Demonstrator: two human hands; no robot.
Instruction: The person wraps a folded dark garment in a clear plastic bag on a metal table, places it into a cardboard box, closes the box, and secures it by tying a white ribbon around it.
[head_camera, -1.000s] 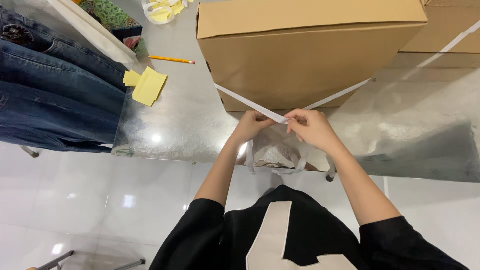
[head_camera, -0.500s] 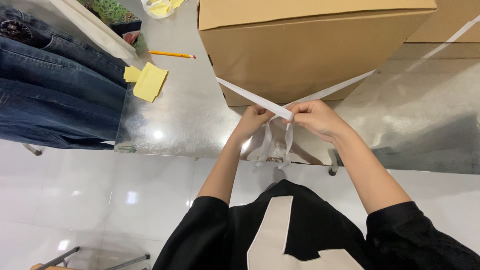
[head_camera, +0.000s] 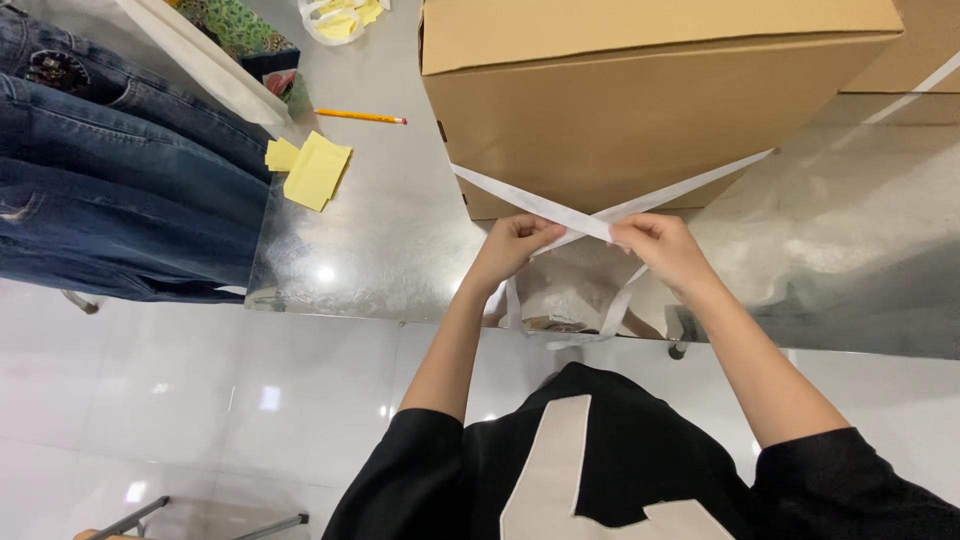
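Both hands pinch crossed white strapping at the near side of a cardboard box.

The left hand (head_camera: 515, 245) and right hand (head_camera: 660, 250) have fingers closed on the white strap (head_camera: 520, 198) at the tabletop's (head_camera: 400, 230) near edge, just before the cardboard box (head_camera: 640, 110). Farther left lie yellow notes (head_camera: 312, 170), folded jeans (head_camera: 110, 180) and a pencil (head_camera: 360, 116).

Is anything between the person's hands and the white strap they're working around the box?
Nothing visible. The left hand and right hand both already grip the white strap, whose two runs cross in front of the cardboard box on the shiny metal table. The pencil and yellow notes lie well off to the left.
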